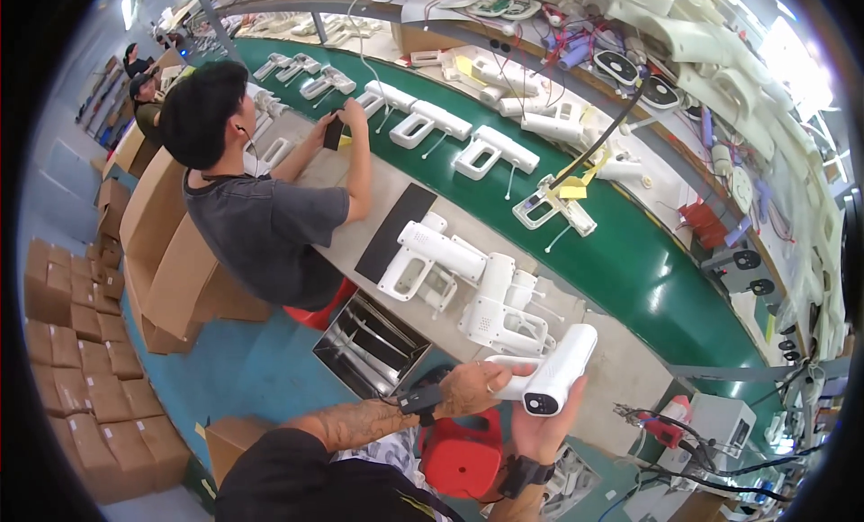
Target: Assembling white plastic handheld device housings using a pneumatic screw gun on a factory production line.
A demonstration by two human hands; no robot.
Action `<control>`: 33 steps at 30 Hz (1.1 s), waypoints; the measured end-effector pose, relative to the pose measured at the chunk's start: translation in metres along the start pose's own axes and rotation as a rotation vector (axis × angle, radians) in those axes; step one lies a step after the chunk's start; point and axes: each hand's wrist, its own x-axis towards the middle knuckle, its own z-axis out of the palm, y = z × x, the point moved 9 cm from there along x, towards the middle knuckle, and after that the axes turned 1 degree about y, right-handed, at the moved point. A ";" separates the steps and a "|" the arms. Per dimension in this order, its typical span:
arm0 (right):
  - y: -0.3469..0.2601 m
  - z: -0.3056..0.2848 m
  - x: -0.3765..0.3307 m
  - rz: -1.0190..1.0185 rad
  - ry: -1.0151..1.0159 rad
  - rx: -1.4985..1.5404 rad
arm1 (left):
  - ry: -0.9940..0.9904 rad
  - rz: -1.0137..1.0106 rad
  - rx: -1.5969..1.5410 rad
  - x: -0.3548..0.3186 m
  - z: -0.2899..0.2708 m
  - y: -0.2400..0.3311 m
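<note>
I hold a white gun-shaped housing [569,358] with a thick round barrel and a dark round panel at its near end. My left hand [468,388] is closed on its handle side. Under the barrel's near end lies my right hand [543,434], palm up, its fingers curled around the far right side. Just beyond, more white gun-shaped housings [501,297] with looped handles lie together on the grey bench [598,394]. The nearest one is close to the tip of the handle I hold.
A green conveyor belt [630,274] carries several white housings [495,151]. A co-worker [270,198] sits left, holding a dark piece. A black mat [396,232] lies on the bench. Below are a metal-lined box [371,344] and red stool [462,454]; cables [720,477] hang right.
</note>
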 end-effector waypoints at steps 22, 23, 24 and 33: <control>-0.023 -0.105 -0.106 -0.420 0.342 -1.043 | -0.609 -0.631 -0.597 0.063 0.070 0.015; -0.032 -0.098 -0.111 -0.549 0.334 -1.176 | -0.612 -0.441 -0.582 0.030 0.079 0.045; -0.027 -0.116 -0.117 -0.565 0.380 -1.361 | -0.630 -0.402 -0.737 -0.002 0.088 0.076; -0.007 -0.244 -0.215 -0.481 0.623 -1.465 | -0.824 -0.779 -0.775 -0.123 0.208 0.124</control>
